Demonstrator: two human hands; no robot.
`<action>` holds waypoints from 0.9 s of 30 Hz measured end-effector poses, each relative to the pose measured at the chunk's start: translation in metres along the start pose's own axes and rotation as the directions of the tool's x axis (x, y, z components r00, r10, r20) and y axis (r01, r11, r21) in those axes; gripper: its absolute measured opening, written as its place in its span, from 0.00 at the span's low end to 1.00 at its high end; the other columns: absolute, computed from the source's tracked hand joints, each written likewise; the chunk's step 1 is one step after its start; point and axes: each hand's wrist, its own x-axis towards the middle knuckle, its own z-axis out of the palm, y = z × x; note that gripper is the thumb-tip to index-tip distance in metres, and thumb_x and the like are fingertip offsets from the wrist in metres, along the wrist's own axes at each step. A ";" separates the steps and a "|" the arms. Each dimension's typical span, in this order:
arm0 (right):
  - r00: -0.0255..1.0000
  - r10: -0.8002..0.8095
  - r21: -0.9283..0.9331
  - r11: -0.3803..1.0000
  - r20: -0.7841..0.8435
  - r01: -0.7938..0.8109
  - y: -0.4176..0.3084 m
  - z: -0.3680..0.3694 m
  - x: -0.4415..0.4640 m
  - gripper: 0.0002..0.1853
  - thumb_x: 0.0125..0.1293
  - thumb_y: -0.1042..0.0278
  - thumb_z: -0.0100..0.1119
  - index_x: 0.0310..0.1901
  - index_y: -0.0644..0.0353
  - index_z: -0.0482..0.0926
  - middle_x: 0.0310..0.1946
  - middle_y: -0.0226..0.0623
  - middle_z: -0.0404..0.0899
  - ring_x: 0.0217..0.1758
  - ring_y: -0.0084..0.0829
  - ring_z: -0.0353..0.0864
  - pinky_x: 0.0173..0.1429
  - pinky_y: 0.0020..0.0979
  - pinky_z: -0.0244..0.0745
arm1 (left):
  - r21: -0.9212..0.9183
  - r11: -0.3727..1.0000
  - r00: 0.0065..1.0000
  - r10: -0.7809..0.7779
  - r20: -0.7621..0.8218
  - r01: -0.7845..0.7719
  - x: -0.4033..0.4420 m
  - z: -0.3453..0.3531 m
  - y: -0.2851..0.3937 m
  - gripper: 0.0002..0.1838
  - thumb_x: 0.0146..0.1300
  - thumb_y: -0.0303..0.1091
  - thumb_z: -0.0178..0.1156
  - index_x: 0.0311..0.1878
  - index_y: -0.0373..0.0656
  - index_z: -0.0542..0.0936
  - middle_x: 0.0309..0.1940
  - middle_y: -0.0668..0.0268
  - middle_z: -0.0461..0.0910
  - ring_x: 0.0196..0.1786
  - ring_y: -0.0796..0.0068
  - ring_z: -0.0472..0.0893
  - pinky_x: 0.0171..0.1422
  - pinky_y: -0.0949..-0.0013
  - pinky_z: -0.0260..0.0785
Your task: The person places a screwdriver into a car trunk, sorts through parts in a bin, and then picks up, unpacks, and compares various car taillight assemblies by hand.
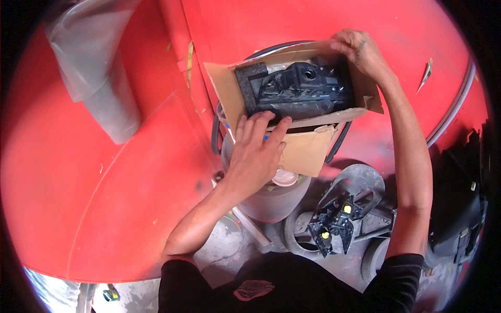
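An opened cardboard box (309,151) rests on top of a rounded, cloudy plastic container (276,201). Inside lies a black plastic housing (300,86) with a round hole, which looks like a car lamp unit, beside dark grey foam (245,86). My left hand (255,146) lies over the box's near edge, fingers spread, with the fingertips at the lower left of the housing; whether they touch it I cannot tell. At the far right corner, my right hand (357,49) has its fingers closed around the raised cardboard edge.
Red painted panels (130,198) surround the box, with clear plastic sheeting (94,68) hanging at upper left. Below right, a black bracket with yellow parts (336,224) lies over grey round objects. A dark bulky object (459,198) stands at far right.
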 end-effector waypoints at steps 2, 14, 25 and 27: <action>1.000 0.005 -0.004 1.000 0.010 -0.005 0.000 0.001 0.000 0.13 0.67 0.59 0.61 0.44 0.59 0.84 0.36 0.46 0.83 0.43 0.51 0.82 0.47 0.47 0.75 | 0.009 1.000 1.000 -0.004 0.006 0.004 -0.002 0.000 -0.001 0.26 0.61 0.28 0.62 0.64 0.41 0.74 0.60 0.49 0.68 0.64 0.46 0.68 0.73 0.44 0.57; 1.000 0.003 -0.049 0.999 0.014 -0.002 -0.004 -0.003 -0.001 0.14 0.68 0.58 0.60 0.45 0.60 0.84 0.37 0.47 0.84 0.44 0.52 0.82 0.47 0.47 0.75 | 0.055 0.998 1.000 0.009 -0.007 -0.009 -0.004 0.002 -0.005 0.29 0.60 0.30 0.64 0.66 0.44 0.74 0.61 0.47 0.67 0.66 0.42 0.66 0.72 0.43 0.58; 0.999 -0.044 -0.076 0.996 0.006 0.045 0.009 0.006 0.000 0.13 0.68 0.59 0.61 0.45 0.60 0.83 0.36 0.48 0.83 0.42 0.54 0.81 0.45 0.47 0.75 | 0.470 0.880 0.992 -0.112 0.052 0.075 0.027 0.039 -0.027 0.33 0.63 0.38 0.63 0.72 0.42 0.69 0.73 0.44 0.59 0.76 0.35 0.55 0.76 0.35 0.49; 0.994 -0.111 -0.043 0.993 0.006 0.111 0.010 0.009 -0.004 0.14 0.70 0.59 0.59 0.46 0.61 0.83 0.37 0.48 0.83 0.44 0.49 0.82 0.47 0.43 0.76 | 0.403 0.912 0.992 -0.113 0.052 0.082 0.026 0.058 -0.037 0.33 0.63 0.39 0.63 0.71 0.41 0.69 0.75 0.44 0.57 0.77 0.35 0.54 0.77 0.35 0.48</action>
